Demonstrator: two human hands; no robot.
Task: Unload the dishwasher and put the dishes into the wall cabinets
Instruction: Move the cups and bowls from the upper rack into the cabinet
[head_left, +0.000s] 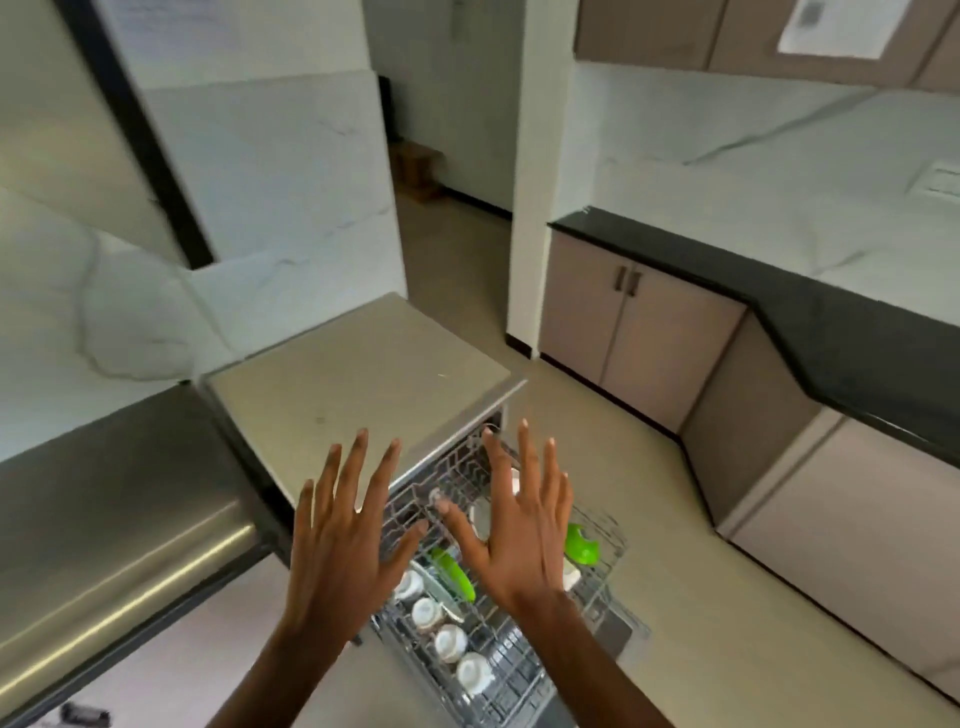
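**Both hands spread above the loaded dishwasher rack**

The fingers (358, 467) of the left hand (340, 540) are spread wide, palm down, gripping nothing. The right hand (524, 530) is the same, splayed and empty, with its thumb pointing toward the left hand. Both hover above the pulled-out wire rack (597, 587) of the dishwasher (358, 374), touching nothing as far as can be told.

In the rack, below the left wrist, four white cups (449, 642) sit upside down in a row. A green plate (454, 571) stands on edge between the hands, and a green bowl (581, 543) lies at the rack's right side, just beyond the right hand. A white dish (480, 517) shows between the right thumb and forefinger.

Right of the rack, across the floor, base cabinets (644, 343) carry a black countertop (831, 322); wall cabinets (675, 31) hang above it.
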